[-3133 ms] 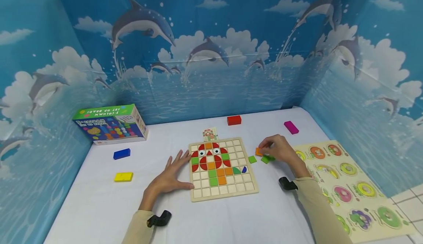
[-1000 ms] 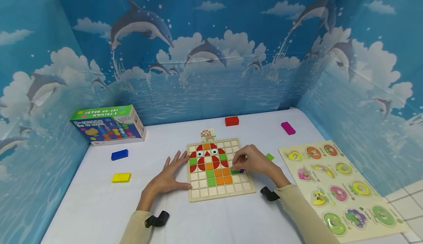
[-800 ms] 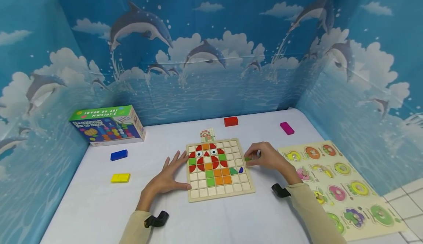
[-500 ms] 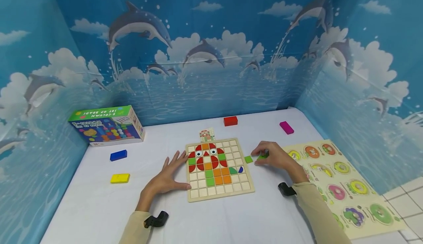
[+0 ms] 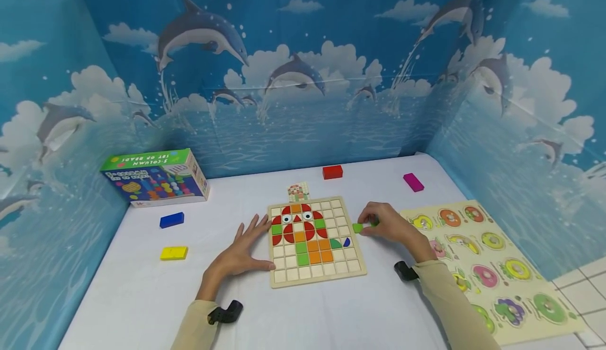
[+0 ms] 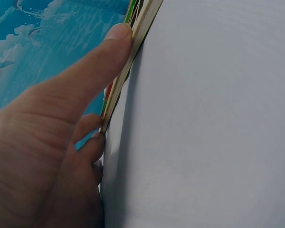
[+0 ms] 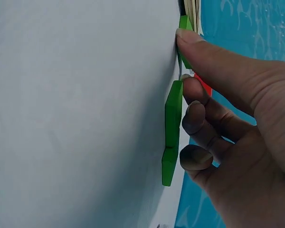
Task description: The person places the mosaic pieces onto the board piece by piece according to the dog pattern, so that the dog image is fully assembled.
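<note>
My left hand rests beside the wooden grid board, fingers spread, thumb and fingertips against its left edge. On the board, red, orange, green and white tiles form a figure with two eye pieces. A dark green quarter-round piece and a blue piece lie on its right side. Just off the board's right edge, my right hand pinches a green square tile between thumb and index finger. More green tiles lie under that hand, partly hidden in the head view.
A picture card lies behind the board. Blue, yellow, red and magenta blocks are spread around. A toy box stands back left; a fruit puzzle board lies at the right.
An orange tile from my right hand now sits in the board's lower row. The right hand went back to the green tiles, then moved slightly left onto one. The left hand stays put.
</note>
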Action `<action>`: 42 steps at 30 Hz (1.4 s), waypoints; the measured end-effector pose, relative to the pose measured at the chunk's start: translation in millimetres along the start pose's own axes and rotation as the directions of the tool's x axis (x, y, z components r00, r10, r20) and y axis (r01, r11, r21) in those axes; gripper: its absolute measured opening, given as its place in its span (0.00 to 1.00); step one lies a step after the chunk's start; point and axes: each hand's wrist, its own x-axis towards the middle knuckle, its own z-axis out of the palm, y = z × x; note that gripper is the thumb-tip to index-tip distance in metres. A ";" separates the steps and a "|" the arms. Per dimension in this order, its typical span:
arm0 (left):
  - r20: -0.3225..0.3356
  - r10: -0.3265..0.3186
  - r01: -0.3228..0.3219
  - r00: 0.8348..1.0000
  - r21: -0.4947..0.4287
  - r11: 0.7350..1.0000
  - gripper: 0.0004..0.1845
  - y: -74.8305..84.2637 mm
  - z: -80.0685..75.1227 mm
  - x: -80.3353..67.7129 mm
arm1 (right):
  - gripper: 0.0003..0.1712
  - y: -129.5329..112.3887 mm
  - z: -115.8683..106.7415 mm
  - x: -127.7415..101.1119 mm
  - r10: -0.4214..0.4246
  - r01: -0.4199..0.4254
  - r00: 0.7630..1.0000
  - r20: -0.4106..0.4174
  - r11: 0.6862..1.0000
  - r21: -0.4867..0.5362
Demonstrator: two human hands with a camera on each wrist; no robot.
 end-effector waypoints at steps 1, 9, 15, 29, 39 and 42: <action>0.001 -0.001 0.001 1.000 -0.002 1.000 0.61 -0.2 0.0 0.3 | 0.12 -0.3 -0.2 0.3 0.004 -0.004 1.000 0.003 1.000 0.002; 0.005 0.002 -0.002 1.000 -0.001 1.000 0.61 0.3 -1.2 2.4 | 0.07 -0.4 -5.4 -1.2 0.004 -0.004 1.000 -0.031 1.000 0.010; 0.012 0.006 -0.006 1.000 0.004 1.000 0.62 0.1 -1.7 2.6 | 0.06 -1.4 -13.3 -5.0 0.019 -0.017 0.996 -0.085 0.999 0.027; 0.008 0.000 0.000 1.000 0.000 1.000 0.63 1.2 -3.0 -0.3 | 0.03 -25.0 4.6 1.5 -0.012 -0.007 0.997 0.079 0.973 0.230; 0.011 -0.001 0.002 1.000 -0.002 1.000 0.62 1.2 -1.6 0.6 | 0.03 -40.7 15.7 2.2 -0.090 0.045 0.982 0.167 0.966 0.256; 0.012 -0.004 0.004 1.000 0.001 1.000 0.62 1.7 -1.6 0.9 | 0.02 -44.9 18.9 1.5 -0.097 0.050 0.977 0.188 0.969 0.241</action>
